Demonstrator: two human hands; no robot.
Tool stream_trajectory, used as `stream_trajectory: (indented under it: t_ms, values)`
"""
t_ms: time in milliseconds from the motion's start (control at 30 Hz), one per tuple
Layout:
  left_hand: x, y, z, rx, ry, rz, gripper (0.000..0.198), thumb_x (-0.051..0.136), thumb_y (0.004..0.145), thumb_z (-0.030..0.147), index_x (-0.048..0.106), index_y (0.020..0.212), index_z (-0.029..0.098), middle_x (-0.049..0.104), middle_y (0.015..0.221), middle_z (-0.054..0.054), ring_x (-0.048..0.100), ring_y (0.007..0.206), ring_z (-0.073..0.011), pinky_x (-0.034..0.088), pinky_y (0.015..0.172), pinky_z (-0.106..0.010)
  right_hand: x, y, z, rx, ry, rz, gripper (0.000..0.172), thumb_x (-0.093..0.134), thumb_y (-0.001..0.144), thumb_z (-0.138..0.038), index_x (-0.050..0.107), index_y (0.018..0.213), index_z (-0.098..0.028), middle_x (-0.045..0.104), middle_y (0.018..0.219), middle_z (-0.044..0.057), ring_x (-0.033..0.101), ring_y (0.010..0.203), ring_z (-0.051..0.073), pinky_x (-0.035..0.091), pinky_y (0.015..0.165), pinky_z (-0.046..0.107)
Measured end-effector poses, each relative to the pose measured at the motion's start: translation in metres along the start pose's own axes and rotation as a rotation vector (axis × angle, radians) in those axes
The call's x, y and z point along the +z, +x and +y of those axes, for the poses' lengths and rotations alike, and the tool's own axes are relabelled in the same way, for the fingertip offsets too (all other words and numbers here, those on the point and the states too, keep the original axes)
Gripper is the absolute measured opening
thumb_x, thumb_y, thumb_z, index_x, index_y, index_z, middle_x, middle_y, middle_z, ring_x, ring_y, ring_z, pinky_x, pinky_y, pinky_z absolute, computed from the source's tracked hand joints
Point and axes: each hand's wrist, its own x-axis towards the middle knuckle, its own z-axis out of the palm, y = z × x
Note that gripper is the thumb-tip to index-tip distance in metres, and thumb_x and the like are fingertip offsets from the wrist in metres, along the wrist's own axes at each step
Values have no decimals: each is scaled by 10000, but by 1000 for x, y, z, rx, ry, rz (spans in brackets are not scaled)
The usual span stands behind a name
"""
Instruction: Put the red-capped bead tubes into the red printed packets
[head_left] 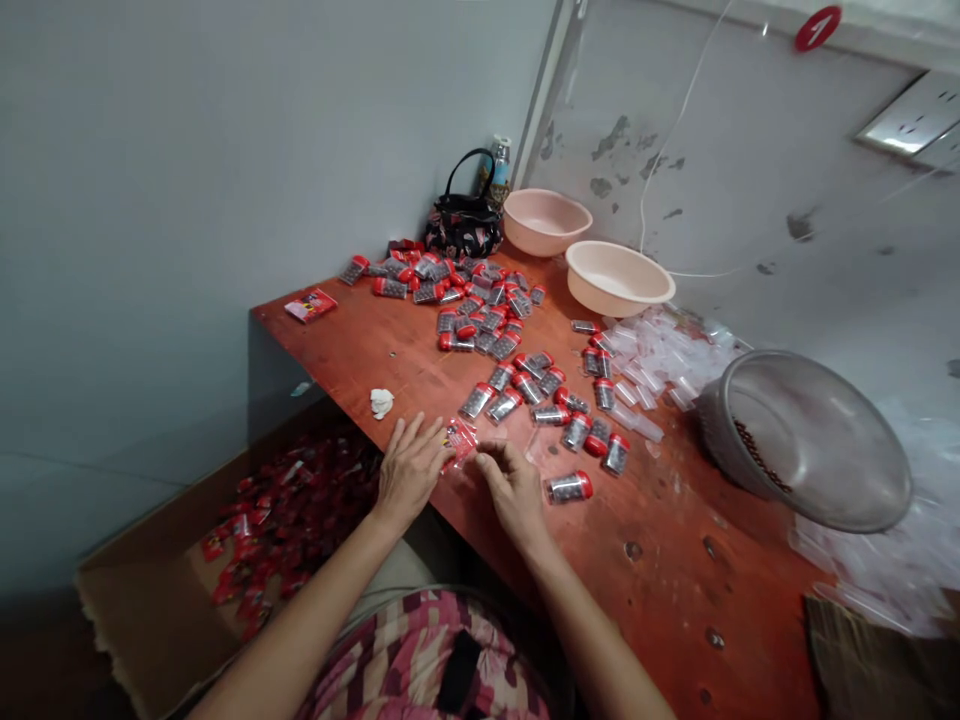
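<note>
A small red printed plastic packet (460, 442) lies between my hands near the table's front edge. My left hand (409, 468) is at its left side, with the thumb and fingers on the edge of the packet. On the right side, my right hand (514, 488) pinches the packet between thumb and bent fingers. Just right of that hand lies a clear tube with a red cap (568, 487), filled with dark round pieces. Several more red-capped tubes (504, 404) are spread beyond my hands.
A pile of filled tubes (480, 300) reaches back to a black handbag (463, 228). Two pink basins (619, 280) stand by the wall. Empty clear tubes (660, 350) surround a grey basin (817, 440) at right. A cardboard box (142, 610) of red packets is below left.
</note>
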Motion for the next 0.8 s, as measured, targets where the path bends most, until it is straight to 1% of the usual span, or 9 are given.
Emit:
stream_trajectory:
  t_ms: [67, 133, 200, 233, 367, 467, 533, 633, 800]
  values:
    - [-2, -6, 2, 3, 46, -20, 354, 469, 803, 325, 564, 1111, 181, 536, 1201, -89, 361, 1199, -284, 218, 993, -499, 2, -1, 3, -93, -256, -31, 260, 449, 825, -289, 528, 1049, -182, 610, 992, 84, 562, 923, 213, 414, 836, 373]
    - [-5, -13, 8, -12, 92, -34, 382, 448, 813, 315, 532, 1150, 156, 513, 1223, -106, 349, 1204, -295, 205, 993, -509, 7, 1, 9, -182, -482, -86, 317, 434, 829, -249, 490, 1128, -160, 566, 1099, 125, 483, 1066, 251, 314, 938, 446]
    - [-8, -20, 16, -31, 123, -39, 397, 430, 821, 297, 506, 1178, 140, 521, 1215, -110, 356, 1197, -301, 187, 994, -520, 12, 9, 15, -259, -589, -143, 351, 387, 842, -202, 442, 1185, -149, 529, 1160, 137, 412, 1147, 251, 236, 984, 480]
    - [-10, -23, 19, -38, 132, -39, 400, 424, 823, 287, 496, 1187, 140, 534, 1202, -107, 361, 1194, -300, 179, 995, -523, 13, 14, 17, -289, -602, -168, 359, 364, 849, -185, 424, 1201, -152, 519, 1177, 133, 399, 1161, 241, 222, 992, 481]
    - [-14, -22, 22, -81, 157, -10, 393, 447, 813, 302, 508, 1180, 175, 547, 1194, -83, 342, 1203, -298, 172, 996, -518, 11, 32, 23, -334, -486, -227, 365, 342, 859, -183, 402, 1219, -175, 508, 1201, 111, 445, 1124, 208, 247, 995, 458]
    - [-14, -14, 17, -120, 178, -4, 380, 493, 778, 376, 567, 1116, 217, 533, 1211, -79, 345, 1195, -320, 174, 986, -533, 4, 33, 24, -273, -327, -186, 341, 355, 861, -202, 437, 1191, -192, 536, 1170, 90, 488, 1079, 183, 342, 954, 384]
    - [-11, -9, 16, -132, 181, -17, 321, 503, 772, 378, 610, 1047, 252, 540, 1206, -63, 352, 1188, -324, 164, 980, -548, 0, 28, 23, -218, -237, -151, 312, 376, 856, -214, 481, 1149, -194, 569, 1124, 78, 523, 1032, 174, 395, 909, 337]
    - [-6, -4, 16, -146, 170, -4, 241, 500, 784, 325, 643, 972, 278, 564, 1179, -34, 361, 1185, -309, 160, 981, -550, -1, 20, 19, -154, -131, -110, 275, 411, 843, -227, 533, 1088, -197, 605, 1062, 61, 556, 976, 173, 422, 878, 320]
    - [0, -2, 14, -129, 80, 66, 215, 491, 795, 263, 651, 939, 268, 594, 1135, -28, 369, 1187, -283, 171, 984, -546, 5, 19, 10, -71, 35, -46, 247, 434, 833, -264, 562, 1034, -201, 613, 1033, 54, 565, 950, 178, 437, 849, 335]
